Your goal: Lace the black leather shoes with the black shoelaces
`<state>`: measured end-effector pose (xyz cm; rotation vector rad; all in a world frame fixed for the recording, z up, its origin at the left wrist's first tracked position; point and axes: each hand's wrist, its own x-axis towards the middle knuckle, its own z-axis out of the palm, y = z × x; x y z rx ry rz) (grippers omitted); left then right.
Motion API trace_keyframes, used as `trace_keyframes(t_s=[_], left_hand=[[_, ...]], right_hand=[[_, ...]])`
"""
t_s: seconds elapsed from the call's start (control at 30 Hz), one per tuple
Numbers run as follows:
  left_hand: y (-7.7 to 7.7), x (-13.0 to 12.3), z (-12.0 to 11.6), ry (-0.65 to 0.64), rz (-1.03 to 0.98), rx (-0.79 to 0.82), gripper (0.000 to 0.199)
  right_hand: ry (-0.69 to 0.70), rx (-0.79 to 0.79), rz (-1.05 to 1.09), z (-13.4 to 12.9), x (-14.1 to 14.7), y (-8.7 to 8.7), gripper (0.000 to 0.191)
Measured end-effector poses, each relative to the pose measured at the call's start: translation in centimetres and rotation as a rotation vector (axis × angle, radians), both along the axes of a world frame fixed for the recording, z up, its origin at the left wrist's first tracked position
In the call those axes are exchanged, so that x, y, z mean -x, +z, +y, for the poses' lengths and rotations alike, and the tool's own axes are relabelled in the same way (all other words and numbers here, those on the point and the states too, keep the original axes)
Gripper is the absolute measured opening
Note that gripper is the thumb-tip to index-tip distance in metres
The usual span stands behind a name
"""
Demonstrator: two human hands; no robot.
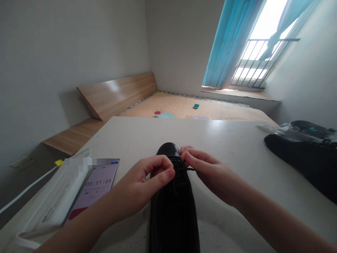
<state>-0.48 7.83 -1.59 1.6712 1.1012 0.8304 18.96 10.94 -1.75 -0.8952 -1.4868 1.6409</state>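
Observation:
A black lace-up shoe (173, 211) lies on the white table in front of me, its toe pointing away. Thin black shoelaces (177, 162) cross over its upper near the toe. My left hand (150, 175) is at the left side of the lacing, thumb and fingers pinched together by the laces. On the other side, my right hand (201, 161) pinches a shoelace, and a strand runs from the shoe toward its fingers. The fingertips partly cover the lacing, so the eyelets cannot be made out clearly.
A second black shoe (302, 154) stands at the right edge of the table (223, 135), with clear plastic items behind it. At left lie a phone (96, 188) showing a timer and a transparent pouch (58, 196). Beyond is a bed (179, 100) with small items.

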Motion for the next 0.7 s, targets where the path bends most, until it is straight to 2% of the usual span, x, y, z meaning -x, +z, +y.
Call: trace_keyframes(t_s=[0.3, 0.47, 0.57, 0.7], left_hand=[[0.3, -0.2, 0.2, 0.046, 0.014, -0.022, 0.027], [0.1, -0.1, 0.5, 0.061, 0.02, -0.008, 0.024], [0.1, 0.0, 0.6, 0.058, 0.013, 0.015, 0.025], [0.1, 0.1, 0.5, 0.033, 0.067, 0.007, 0.03]], right_hand=[[-0.057, 0.137, 0.011, 0.2, 0.2, -0.2, 0.015], [0.053, 0.196, 0.061, 0.8, 0.0, 0.0, 0.016], [0.059, 0.26, 0.093, 1.1, 0.0, -0.2, 0.017], [0.091, 0.193, 0.063, 1.5, -0.3, -0.6, 0.017]])
